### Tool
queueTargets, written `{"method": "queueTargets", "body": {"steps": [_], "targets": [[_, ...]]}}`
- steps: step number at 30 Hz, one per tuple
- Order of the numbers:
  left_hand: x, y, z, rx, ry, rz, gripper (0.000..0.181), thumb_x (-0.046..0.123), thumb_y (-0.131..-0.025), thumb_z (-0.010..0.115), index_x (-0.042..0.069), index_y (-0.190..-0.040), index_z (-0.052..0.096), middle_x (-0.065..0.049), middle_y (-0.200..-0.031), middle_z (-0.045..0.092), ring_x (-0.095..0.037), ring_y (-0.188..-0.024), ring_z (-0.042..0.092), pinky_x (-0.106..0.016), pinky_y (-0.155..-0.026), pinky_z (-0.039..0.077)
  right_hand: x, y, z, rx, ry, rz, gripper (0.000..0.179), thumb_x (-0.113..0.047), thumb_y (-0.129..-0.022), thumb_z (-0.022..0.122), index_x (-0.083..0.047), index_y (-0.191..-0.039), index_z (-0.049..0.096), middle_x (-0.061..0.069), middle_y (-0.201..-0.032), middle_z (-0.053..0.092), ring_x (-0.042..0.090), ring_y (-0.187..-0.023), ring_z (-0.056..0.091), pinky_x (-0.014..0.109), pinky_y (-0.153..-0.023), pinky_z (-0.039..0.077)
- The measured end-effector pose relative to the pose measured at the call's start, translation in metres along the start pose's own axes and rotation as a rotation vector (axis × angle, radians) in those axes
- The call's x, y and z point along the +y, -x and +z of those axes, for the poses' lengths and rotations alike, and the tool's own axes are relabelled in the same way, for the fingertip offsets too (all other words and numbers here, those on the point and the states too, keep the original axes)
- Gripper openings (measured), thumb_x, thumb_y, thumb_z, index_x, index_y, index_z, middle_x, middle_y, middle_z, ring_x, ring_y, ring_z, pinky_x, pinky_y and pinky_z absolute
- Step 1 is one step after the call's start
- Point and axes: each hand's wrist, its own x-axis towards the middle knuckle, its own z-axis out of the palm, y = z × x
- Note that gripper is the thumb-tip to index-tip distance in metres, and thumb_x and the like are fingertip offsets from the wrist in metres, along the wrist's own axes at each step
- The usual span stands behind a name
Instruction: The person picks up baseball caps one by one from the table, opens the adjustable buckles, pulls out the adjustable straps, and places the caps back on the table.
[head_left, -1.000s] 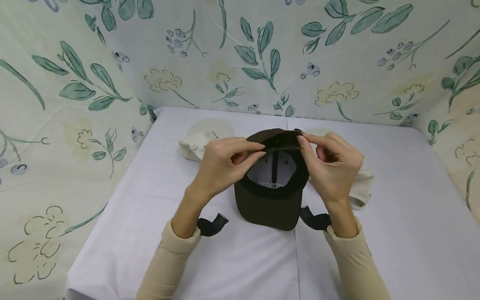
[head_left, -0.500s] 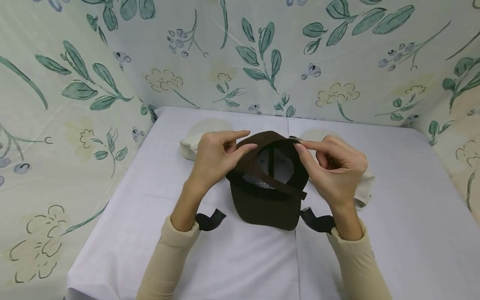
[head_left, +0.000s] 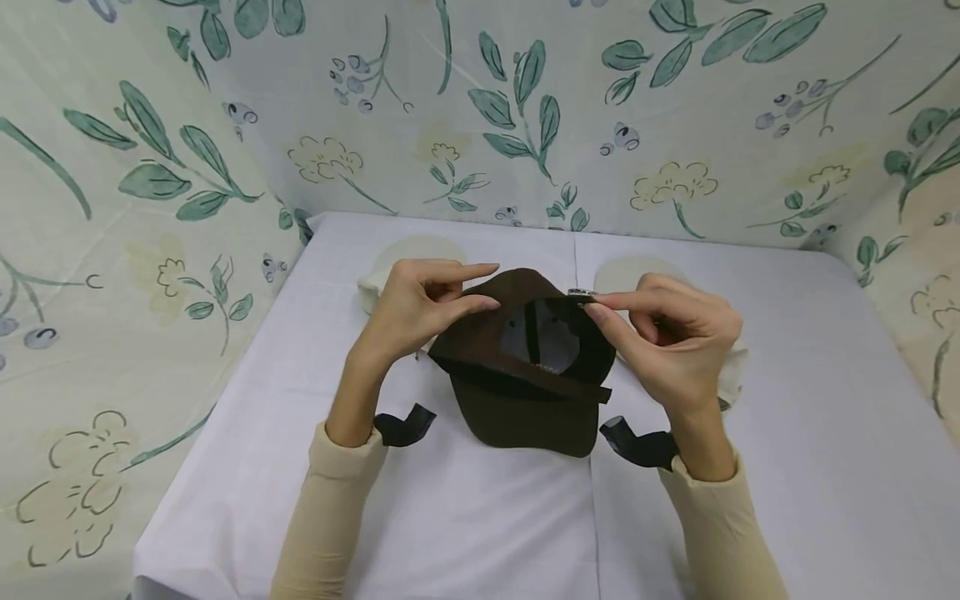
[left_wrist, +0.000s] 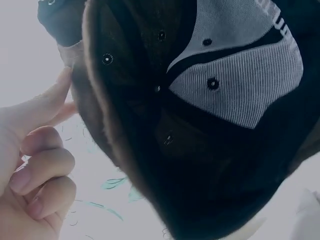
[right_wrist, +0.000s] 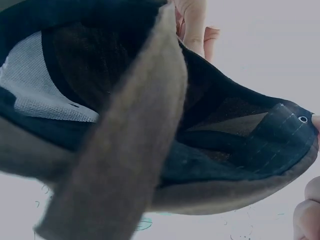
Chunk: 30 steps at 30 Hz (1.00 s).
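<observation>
Over the bench (head_left: 247, 467) I have the brown cap (head_left: 525, 350), hollow toward me, pale lining (left_wrist: 240, 82) inside. Beyond it, one pale cap (head_left: 416, 250) lies left, another pale cap (head_left: 641, 269) right, my hands partly hiding both. My left hand (head_left: 423, 308) spreads thumb and forefinger at its edge; my right hand (head_left: 678, 333) pinches its rim. The strap (head_left: 570, 387) crosses it, buckle (head_left: 581, 292) behind.

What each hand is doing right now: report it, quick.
Left hand: open; whether it touches the brown cap can't be told.
Right hand: closed, pinching the brown cap by its edge.
</observation>
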Motion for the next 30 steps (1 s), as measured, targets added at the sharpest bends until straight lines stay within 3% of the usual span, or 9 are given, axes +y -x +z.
{"method": "queueTargets", "body": {"steps": [2, 7, 13, 17, 20, 23, 27, 30], "targets": [[-0.002, -0.001, 0.001, -0.012, 0.060, 0.013, 0.034, 0.004, -0.082, 0.086, 0.005, -0.116, 0.079, -0.001, -0.062, 0.033, -0.013, -0.059, 0.033, -0.023, -0.056, 0.028, 0.000, 0.000, -0.001, -0.011, -0.017, 0.002, 0.007, 0.015, -0.071, 0.081, 0.016, -0.070, 0.074, -0.001, -0.054, 0.027, 0.005, -0.056, 0.026, 0.016, -0.051, 0.013], [-0.007, -0.002, 0.004, -0.023, 0.107, 0.000, 0.031, 0.001, -0.083, 0.085, 0.002, -0.113, 0.080, -0.001, -0.064, 0.034, -0.013, -0.060, 0.034, -0.023, -0.057, 0.029, 0.000, 0.000, -0.002, -0.032, -0.065, 0.003, 0.007, 0.015, -0.070, 0.082, 0.015, -0.071, 0.075, -0.001, -0.054, 0.027, 0.005, -0.056, 0.026, 0.016, -0.050, 0.014], [-0.010, -0.003, 0.007, 0.008, 0.185, 0.015, 0.016, -0.006, -0.082, 0.083, -0.004, -0.098, 0.082, -0.003, -0.062, 0.043, -0.013, -0.059, 0.037, -0.022, -0.054, 0.030, -0.001, 0.000, -0.004, -0.061, -0.116, -0.005, 0.010, 0.012, -0.072, 0.085, 0.015, -0.072, 0.075, -0.001, -0.054, 0.026, 0.006, -0.056, 0.026, 0.015, -0.051, 0.014], [-0.010, -0.003, 0.008, 0.041, 0.189, 0.051, 0.010, -0.009, -0.082, 0.082, -0.007, -0.091, 0.081, -0.002, -0.060, 0.046, -0.013, -0.059, 0.037, -0.022, -0.054, 0.029, -0.002, -0.001, -0.006, -0.116, -0.142, -0.003, 0.009, 0.012, -0.072, 0.085, 0.013, -0.072, 0.075, -0.001, -0.054, 0.027, 0.005, -0.055, 0.026, 0.015, -0.050, 0.014], [-0.008, -0.002, 0.007, 0.065, 0.198, 0.071, 0.009, -0.011, -0.082, 0.081, -0.008, -0.090, 0.081, -0.001, -0.060, 0.045, -0.013, -0.058, 0.036, -0.022, -0.053, 0.027, -0.002, -0.002, -0.010, -0.240, -0.186, -0.005, 0.008, 0.013, -0.073, 0.084, 0.011, -0.075, 0.077, -0.002, -0.054, 0.029, 0.005, -0.054, 0.027, 0.014, -0.050, 0.016], [-0.004, -0.002, 0.006, 0.069, 0.236, 0.082, 0.011, -0.014, -0.080, 0.080, -0.010, -0.091, 0.080, -0.001, -0.059, 0.044, -0.013, -0.057, 0.035, -0.023, -0.053, 0.026, -0.001, -0.004, -0.017, -0.471, -0.220, 0.016, 0.012, 0.015, -0.073, 0.084, 0.007, -0.082, 0.079, -0.002, -0.055, 0.031, 0.005, -0.054, 0.028, 0.015, -0.048, 0.018], [0.002, 0.000, 0.004, 0.041, 0.280, 0.095, 0.013, -0.015, -0.079, 0.080, -0.010, -0.091, 0.080, -0.001, -0.058, 0.042, -0.013, -0.055, 0.034, -0.023, -0.052, 0.025, 0.001, -0.005, -0.027, -0.782, -0.160, 0.095, 0.030, 0.018, -0.071, 0.083, -0.006, -0.090, 0.081, -0.003, -0.058, 0.038, 0.004, -0.053, 0.033, 0.016, -0.047, 0.023], [0.005, 0.000, 0.004, 0.019, 0.297, 0.116, 0.013, -0.016, -0.079, 0.080, -0.011, -0.091, 0.079, -0.001, -0.057, 0.042, -0.012, -0.054, 0.033, -0.023, -0.051, 0.025, 0.003, -0.005, -0.030, -0.855, -0.101, 0.122, 0.037, 0.019, -0.069, 0.083, -0.010, -0.092, 0.081, -0.004, -0.060, 0.041, 0.004, -0.054, 0.037, 0.016, -0.047, 0.026]]}}
